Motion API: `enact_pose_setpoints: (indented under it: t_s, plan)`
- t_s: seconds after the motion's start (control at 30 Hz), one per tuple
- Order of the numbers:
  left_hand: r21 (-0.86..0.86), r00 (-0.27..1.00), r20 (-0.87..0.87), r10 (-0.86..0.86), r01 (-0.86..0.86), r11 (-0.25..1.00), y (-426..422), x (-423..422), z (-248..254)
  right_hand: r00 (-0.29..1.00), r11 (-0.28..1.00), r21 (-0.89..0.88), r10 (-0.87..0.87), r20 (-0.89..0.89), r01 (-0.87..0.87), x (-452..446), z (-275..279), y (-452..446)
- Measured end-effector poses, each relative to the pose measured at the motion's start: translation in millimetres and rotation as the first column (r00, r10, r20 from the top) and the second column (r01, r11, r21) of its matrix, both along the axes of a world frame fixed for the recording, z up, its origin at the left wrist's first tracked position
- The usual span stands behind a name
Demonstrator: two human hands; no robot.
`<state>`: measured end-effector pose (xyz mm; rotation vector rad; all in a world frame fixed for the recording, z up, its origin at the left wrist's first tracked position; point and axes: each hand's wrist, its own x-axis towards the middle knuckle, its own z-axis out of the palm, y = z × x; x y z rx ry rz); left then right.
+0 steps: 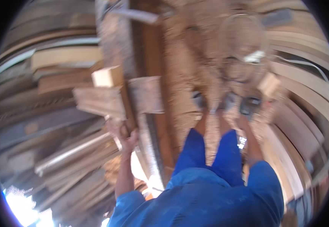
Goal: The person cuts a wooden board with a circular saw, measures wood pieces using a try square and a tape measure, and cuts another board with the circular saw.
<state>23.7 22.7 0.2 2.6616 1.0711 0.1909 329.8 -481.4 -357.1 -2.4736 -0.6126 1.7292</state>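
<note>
My left hand (124, 134) is closed around the near end of a wooden piece (128, 104), its thumb on the right side. A flat weathered board (100, 101) lies across beside that piece, and a pale block (107, 76) shows just beyond it. Another short board (146, 94) rests to the right on the long beam. My right hand (243, 120) hangs low by my right leg, close to a dark object (250, 105); blur hides its fingers, and I cannot make out whether it holds that object.
Stacked planks (39, 125) fill the left side. A long wooden beam (157, 68) runs forward beside my legs. Wood shavings (179, 56) cover the ground under my feet. Curved-looking boards (304, 79) are piled on the right, with a small wood block (269, 84) near them.
</note>
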Motion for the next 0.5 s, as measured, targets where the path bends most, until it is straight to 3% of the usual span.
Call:
enact_pose_setpoints:
  t_s: [0.1, 0.17, 0.2, 0.23, 0.27, 0.37, 0.47, 0.5]
  plan:
    - [-0.061, 1.000, 0.012, 0.010, -0.010, 0.998, 1.8, 0.7, 2.1, 0.989, 0.989, -0.025, 0.146, -0.035, -0.146, -11.5, -90.9, -36.4]
    - [-0.095, 0.999, -0.021, 0.027, -0.029, 0.995, 4.0, 2.5, 3.5, 0.980, 0.980, -0.030, 0.196, -0.023, -0.196, -13.7, -96.1, -27.4]
    - [-0.110, 0.999, -0.022, 0.030, -0.033, 0.993, 7.3, 1.8, 4.7, 0.937, 0.938, -0.030, 0.347, 0.047, -0.346, -21.9, -118.4, -38.7]
    - [-0.130, 0.999, -0.022, 0.038, -0.041, 0.991, 7.3, 1.5, 5.3, 0.948, 0.939, -0.131, 0.318, -0.017, -0.317, -11.4, -96.7, -16.2]
    - [-0.152, 0.999, -0.018, 0.051, -0.053, 0.987, 4.9, -0.3, 4.7, 0.891, 0.898, -0.147, 0.433, 0.135, -0.414, -27.8, -132.9, -43.5]
    - [-0.251, 0.989, 0.089, 0.115, -0.089, 0.964, 3.8, -13.7, -2.5, 0.961, 0.939, -0.214, 0.278, 0.017, -0.268, -22.4, -154.2, -53.3]
    - [-0.322, 0.973, 0.115, 0.201, -0.155, 0.934, -0.4, -37.5, -1.4, 0.972, 0.948, -0.227, 0.200, -0.121, -0.223, -47.2, -272.1, -135.8]
    - [-0.350, 0.966, 0.135, 0.222, -0.163, 0.922, -1.1, -40.3, -1.0, 0.969, 0.940, -0.243, 0.247, -0.001, -0.240, -49.2, -269.0, -131.7]
